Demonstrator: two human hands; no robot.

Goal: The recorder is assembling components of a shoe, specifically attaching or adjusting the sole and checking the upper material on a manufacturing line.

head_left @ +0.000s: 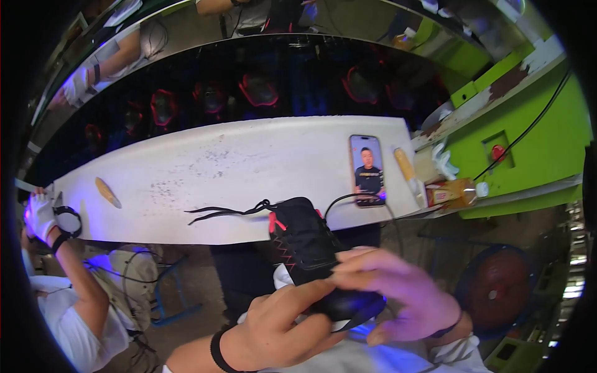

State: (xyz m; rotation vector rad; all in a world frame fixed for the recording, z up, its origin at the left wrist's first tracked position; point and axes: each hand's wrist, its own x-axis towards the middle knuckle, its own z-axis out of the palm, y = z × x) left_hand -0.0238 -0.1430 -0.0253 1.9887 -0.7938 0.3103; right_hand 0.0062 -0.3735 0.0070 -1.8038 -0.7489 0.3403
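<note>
Nearest, a person's two bare hands work over a black shoe (309,242), its toe toward the wearer and its opening resting over the near edge of a white worktable (292,149). The left hand (273,332) bends its fingers around the toe; whether they pinch it cannot be told. The right hand (404,289) arches over the shoe's right side, its thumb spread well apart from its fingers, their tips near those of the left hand. The step in hand appears to be handling or checking the toe; the next move seems to call for a steady left hand while the right settles on the upper.

Red zigzag stitching marks the shoe's side, and black laces (230,212) trail left across the table. Farther right lie a phone (368,171) showing a person on its screen, a yellow-handled tool (405,165) and a bottle of amber liquid (457,193). A second yellowish handle (107,192) lies at left, near a co-worker's white-gloved hand (41,216). Beyond the table, red-edged dark shapes (258,91), perhaps shoes, form a row; at far left, another gloved hand (76,86) shows.
</note>
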